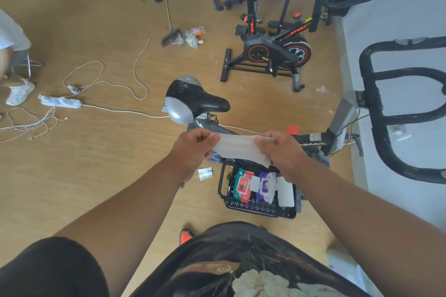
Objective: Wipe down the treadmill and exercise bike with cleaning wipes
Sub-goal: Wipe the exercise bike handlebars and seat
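A white cleaning wipe (239,148) is stretched flat between both hands at mid-frame. My left hand (193,149) pinches its left end and my right hand (284,152) pinches its right end. Just beyond the hands stands an exercise bike with a black and silver saddle (193,101), its black handlebars (386,113) at the right by the wall. Below the hands a black basket (260,211) on the floor holds a red-green wipes pack (242,184), a purple wipes pack (264,187) and a white pack.
A second black and red exercise bike (272,50) stands farther back. White cables and power strips (60,101) lie across the wooden floor at left, where a person's shoe (20,91) shows. A broom and plastic bottles (190,36) lie behind the saddle. A foil scrap (205,173) lies by the basket.
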